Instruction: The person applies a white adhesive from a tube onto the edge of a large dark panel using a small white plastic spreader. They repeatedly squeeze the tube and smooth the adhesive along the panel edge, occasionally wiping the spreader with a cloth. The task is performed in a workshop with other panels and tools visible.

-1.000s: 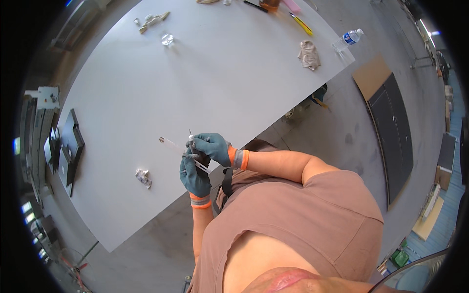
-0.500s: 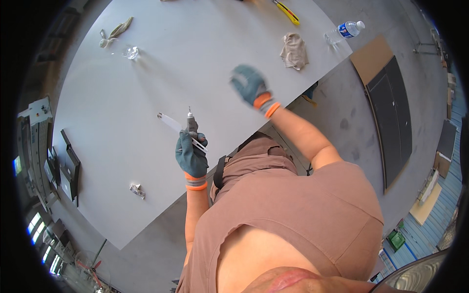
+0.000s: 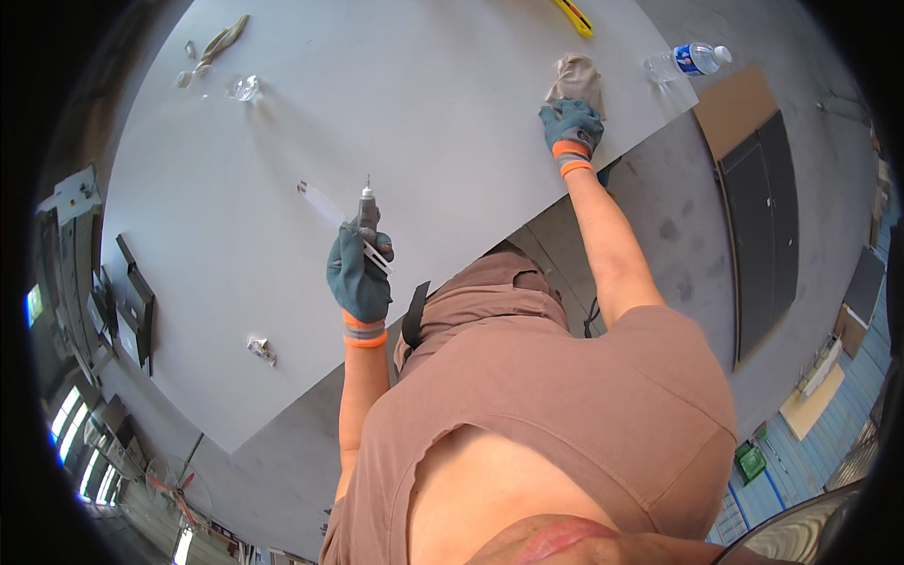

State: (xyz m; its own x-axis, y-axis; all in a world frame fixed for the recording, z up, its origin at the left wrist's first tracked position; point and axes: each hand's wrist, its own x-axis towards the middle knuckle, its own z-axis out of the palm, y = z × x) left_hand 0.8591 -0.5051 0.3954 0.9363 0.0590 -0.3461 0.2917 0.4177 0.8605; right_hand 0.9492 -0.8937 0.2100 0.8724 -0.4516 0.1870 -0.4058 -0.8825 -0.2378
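My left hand (image 3: 361, 273), in a teal-grey glove with an orange cuff, is closed round a small grey bottle (image 3: 367, 215) with a white collar and a thin needle-like tip pointing away from me. The same hand keeps a flat whitish strip (image 3: 323, 201) slanting across the bottle; a forked white end sticks out by the thumb. At the table's right side my right hand (image 3: 573, 127), gloved alike, lies on the near end of a crumpled beige cloth (image 3: 576, 75), fingers curled onto it. Its fingertips are partly lost in the folds.
The pale table (image 3: 217, 235) carries a yellow utility knife (image 3: 573, 17), a blue-labelled water bottle (image 3: 687, 61), another clear bottle (image 3: 243, 88), a twisted cloth (image 3: 222, 42) and a crumpled scrap (image 3: 262, 351). Dark panels (image 3: 761, 235) lie beyond the right edge.
My right hand has swung right and outward from over bare table onto the beige cloth. My left hand keeps its hold on the grey bottle and strip. The view has shifted slightly.
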